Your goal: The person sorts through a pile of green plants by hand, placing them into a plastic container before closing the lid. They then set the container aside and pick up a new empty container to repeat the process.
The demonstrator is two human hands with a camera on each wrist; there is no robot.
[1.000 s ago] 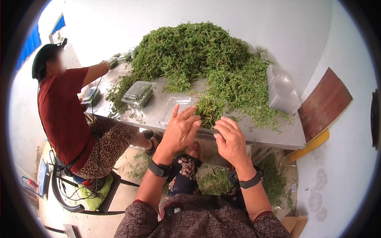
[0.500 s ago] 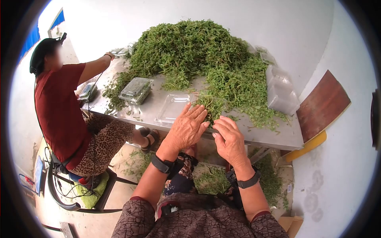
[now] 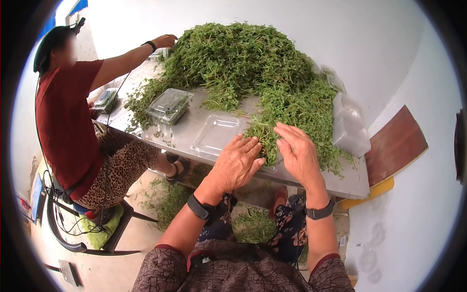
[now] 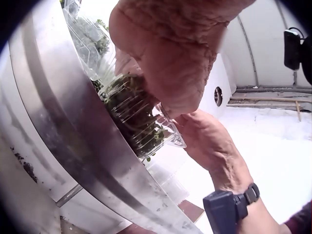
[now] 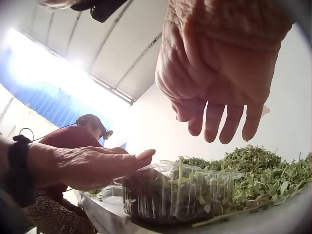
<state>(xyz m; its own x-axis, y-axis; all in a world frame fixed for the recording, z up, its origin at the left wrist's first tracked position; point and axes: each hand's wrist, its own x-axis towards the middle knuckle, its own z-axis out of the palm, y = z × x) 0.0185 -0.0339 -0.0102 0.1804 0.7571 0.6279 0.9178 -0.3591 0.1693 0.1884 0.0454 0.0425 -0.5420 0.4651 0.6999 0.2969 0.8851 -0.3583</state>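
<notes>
- Since a second ago, both of my hands have shifted: the right hand (image 3: pixel 297 151) has lifted off the bench edge and moved farther in over the greens, and the left hand (image 3: pixel 238 163) has slid right onto the filled box.
- At the far left, the other person's (image 3: pixel 65 104) arm has stretched up to the big heap (image 3: pixel 238 58).
- Left hand lies flat, fingers straight, pressing on the clear plastic box (image 5: pixel 178 192) of greens at the near edge of the bench (image 3: pixel 187 134).
- Right hand hovers just above it, fingers relaxed and spread, gripping nothing.
- I judge the box light and flimsy: thin walls that buckle and crackle, slick to the touch. Best taken by its two long sides near the rim, not squeezed at the middle.
- It looks see-through, ribbed, packed with dark green stems and small leaves, a few sprigs poking out.
- An empty open tray (image 3: pixel 216 134) sits just left of it; a closed filled box (image 3: pixel 169 104) lies farther left.
</notes>
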